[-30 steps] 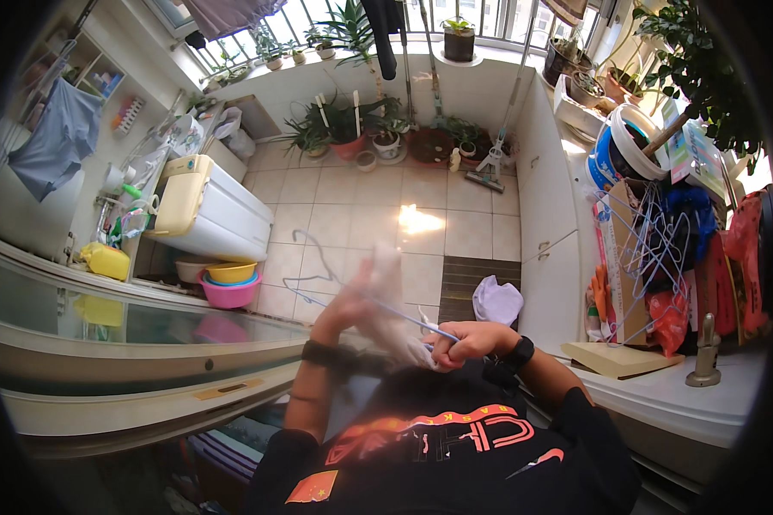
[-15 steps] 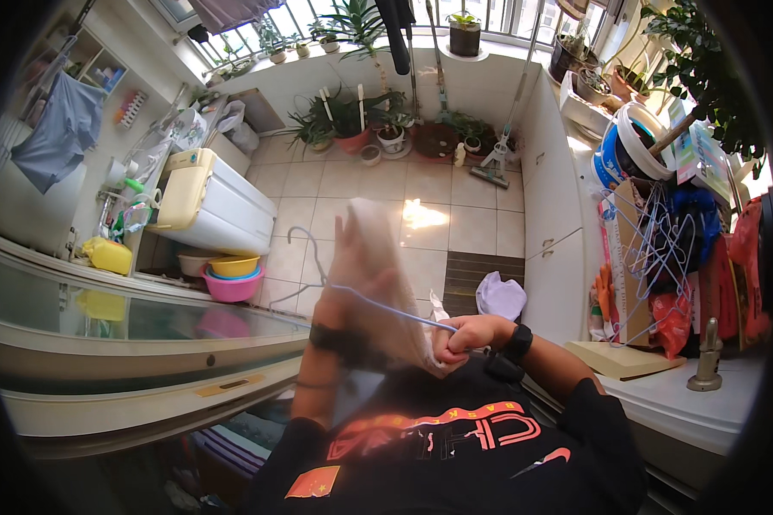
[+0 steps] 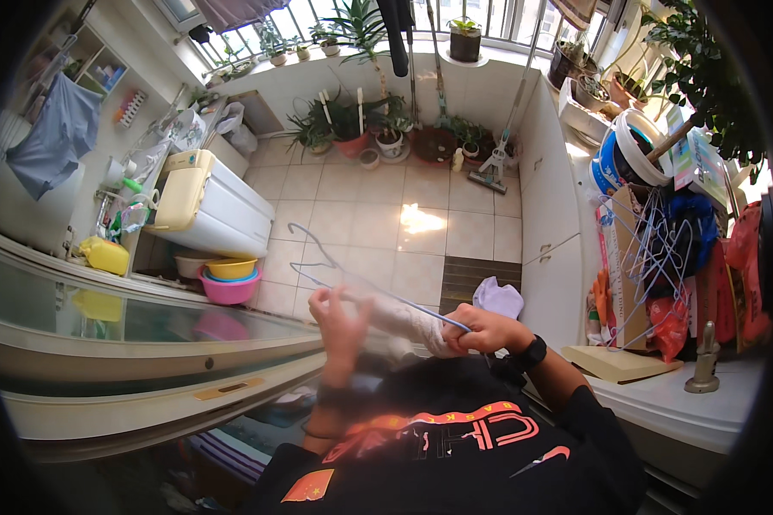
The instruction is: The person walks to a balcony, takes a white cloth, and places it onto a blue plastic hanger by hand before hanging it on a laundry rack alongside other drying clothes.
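The right hand (image 3: 488,331) had its fingers curled closed on the hanger (image 3: 416,306), the cloth (image 3: 408,324) bunched against them; the left hand (image 3: 342,328) was blurred, its opening and hold unclear. Too loose a pinch there could have let the cloth slip.

The hanger (image 3: 414,304) is blue, the blurred cloth (image 3: 417,327) apparently whitish.
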